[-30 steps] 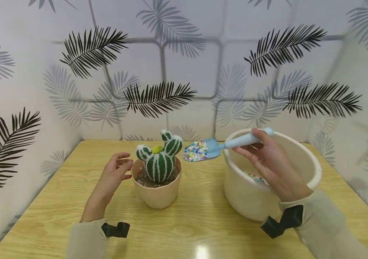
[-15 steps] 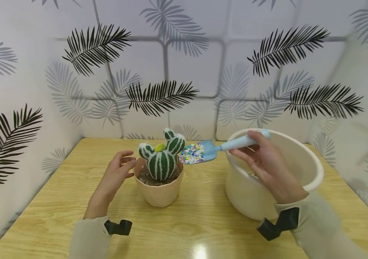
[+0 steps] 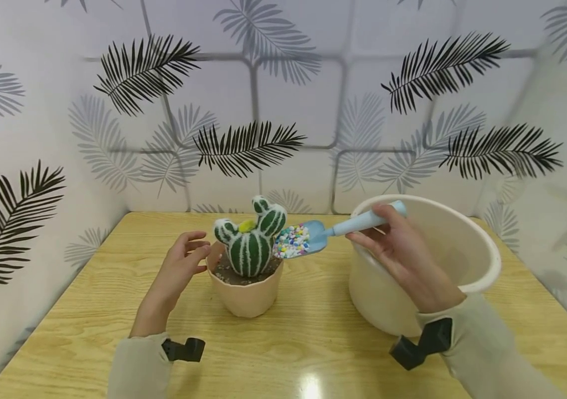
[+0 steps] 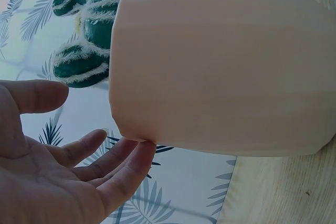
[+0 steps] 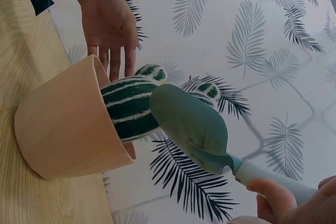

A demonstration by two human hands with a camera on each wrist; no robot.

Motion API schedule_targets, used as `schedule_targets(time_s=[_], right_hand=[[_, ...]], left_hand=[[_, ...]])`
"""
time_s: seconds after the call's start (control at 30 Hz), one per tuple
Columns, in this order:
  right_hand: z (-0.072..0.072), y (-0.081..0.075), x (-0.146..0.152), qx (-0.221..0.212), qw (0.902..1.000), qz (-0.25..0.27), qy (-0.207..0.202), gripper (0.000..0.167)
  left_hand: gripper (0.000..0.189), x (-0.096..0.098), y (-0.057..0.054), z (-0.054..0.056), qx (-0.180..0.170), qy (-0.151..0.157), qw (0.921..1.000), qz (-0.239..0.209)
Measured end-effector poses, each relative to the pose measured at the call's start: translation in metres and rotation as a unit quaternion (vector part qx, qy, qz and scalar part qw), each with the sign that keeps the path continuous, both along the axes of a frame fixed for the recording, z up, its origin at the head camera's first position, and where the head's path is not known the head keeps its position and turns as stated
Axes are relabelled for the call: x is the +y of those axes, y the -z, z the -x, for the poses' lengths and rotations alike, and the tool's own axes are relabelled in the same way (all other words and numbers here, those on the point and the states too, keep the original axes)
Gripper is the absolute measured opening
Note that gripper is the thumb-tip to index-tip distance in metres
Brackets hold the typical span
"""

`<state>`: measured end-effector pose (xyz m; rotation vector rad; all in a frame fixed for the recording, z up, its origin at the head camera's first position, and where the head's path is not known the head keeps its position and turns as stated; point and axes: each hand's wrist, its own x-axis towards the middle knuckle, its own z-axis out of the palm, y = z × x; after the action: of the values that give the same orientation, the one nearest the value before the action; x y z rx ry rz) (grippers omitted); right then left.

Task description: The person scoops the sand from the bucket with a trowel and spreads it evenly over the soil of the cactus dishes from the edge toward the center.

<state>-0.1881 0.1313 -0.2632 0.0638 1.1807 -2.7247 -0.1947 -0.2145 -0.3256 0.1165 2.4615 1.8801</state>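
My right hand grips the handle of a light blue trowel. Its blade carries a heap of small multicolored pebbles and reaches over the right side of the pot, close to the cactus. A green, white-striped cactus with a yellow top stands in brown soil inside a peach flowerpot. At the pot's left rim is my left hand, fingers loosely bent. In the left wrist view its fingertips are right at the pot wall. The right wrist view shows the underside of the trowel blade.
A large cream tub stands on the right, beneath my right hand and forearm. Pot and tub rest on a wooden table. Behind them rises a pale wall covering with a leaf pattern.
My right hand has moved the loaded trowel left and slightly down, from the gap between tub and pot to the pot's right rim. My left hand has stayed beside the pot.
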Motion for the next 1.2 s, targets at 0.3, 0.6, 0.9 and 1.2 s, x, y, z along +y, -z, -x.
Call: schedule_targets(time_s=[0.3,0.6,0.9,1.2], right_hand=[[0.001,-0.001,-0.003,-0.001,0.9993,-0.037,0.006,0.001],[0.003,-0.002,-0.007,0.006,0.9973,-0.073,0.0,0.006],[0.008,0.0,-0.014,0.023,0.9921,-0.123,0.007,0.012],[0.014,0.0,-0.016,0.043,0.981,-0.189,0.013,0.009]], left_hand=[[0.048,0.001,0.001,0.003,0.003,-0.001,1.0,0.005],[0.051,0.001,0.0,0.001,0.003,0.007,0.9999,0.011],[0.069,-0.011,0.007,0.001,0.009,0.075,0.9959,0.048],[0.098,-0.019,0.014,0.005,0.005,0.167,0.9839,0.063]])
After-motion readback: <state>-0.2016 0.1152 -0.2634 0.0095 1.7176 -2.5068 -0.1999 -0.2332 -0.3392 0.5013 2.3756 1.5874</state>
